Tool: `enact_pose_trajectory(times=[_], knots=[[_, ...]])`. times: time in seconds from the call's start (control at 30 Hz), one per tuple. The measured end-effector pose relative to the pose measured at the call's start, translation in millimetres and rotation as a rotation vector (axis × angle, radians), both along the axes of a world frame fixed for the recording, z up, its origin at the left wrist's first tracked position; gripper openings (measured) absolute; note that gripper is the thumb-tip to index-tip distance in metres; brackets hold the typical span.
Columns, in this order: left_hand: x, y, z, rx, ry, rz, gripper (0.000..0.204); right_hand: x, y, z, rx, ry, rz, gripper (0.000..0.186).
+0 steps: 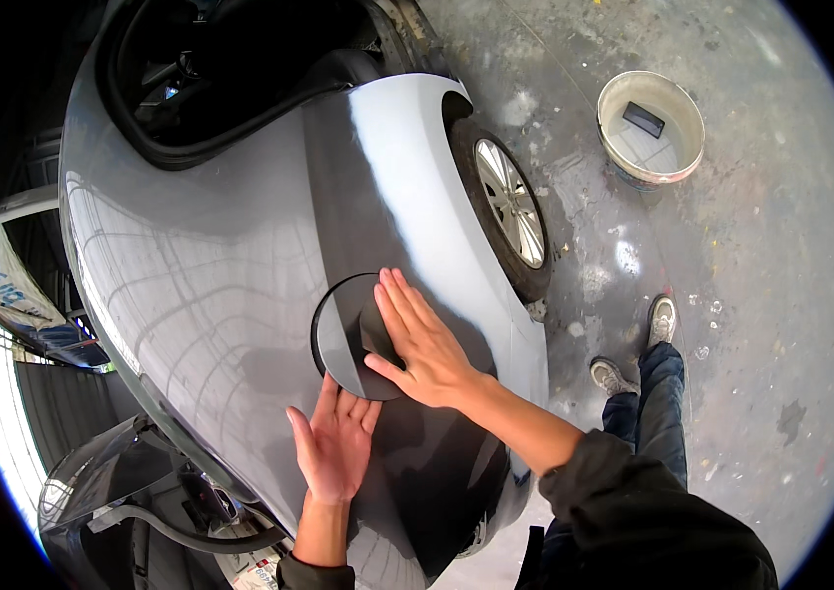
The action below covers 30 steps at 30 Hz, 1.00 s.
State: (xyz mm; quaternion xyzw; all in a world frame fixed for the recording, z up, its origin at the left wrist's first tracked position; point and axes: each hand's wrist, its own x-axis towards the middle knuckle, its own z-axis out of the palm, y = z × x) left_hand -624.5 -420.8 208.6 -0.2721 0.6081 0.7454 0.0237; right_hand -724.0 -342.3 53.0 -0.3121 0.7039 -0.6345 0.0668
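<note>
A grey car body (201,256) fills the middle, with a pale band (466,265) along the wheel arch. My right hand (422,349) lies flat over the round fuel flap (335,329), fingers stretched together and thumb out. Beneath it is a dark patch; I cannot tell if it is a thin pad or a reflection. My left hand (333,442) is palm up with fingers stretched, its fingertips at the flap's lower rim.
A wheel (466,187) is beside a pale bucket (694,138) of cloudy liquid holding a dark rectangular item (642,120). My feet (661,320) stand on the stained concrete floor (751,295). Another dark car (102,472) is at lower left; a hanging banner (14,275) is at far left.
</note>
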Motion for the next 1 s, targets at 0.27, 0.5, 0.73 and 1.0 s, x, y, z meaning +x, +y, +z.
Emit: enact_pose_trajectory(times=[0.27, 0.5, 0.73, 1.0], knots=[[6.2, 0.2, -0.9, 0.008, 0.012, 0.09, 0.093, 37.6, 16.8, -4.5, 0.003, -0.054, 0.05, 0.09], [12.5, -8.6, -2.5, 0.024, 0.016, 0.062, 0.097, 67.5, 28.2, -6.8, 0.003, -0.087, 0.078, 0.087], [0.9, 0.7, -2.5, 0.008, 0.036, 0.044, 0.094, 35.9, 10.3, -4.8, 0.018, -0.14, 0.039, 0.092], [3.0, -0.1, -4.7, 0.046, 0.029, 0.075, 0.094, -10.5, -2.5, 21.6, -0.011, 0.051, 0.055, 0.093]])
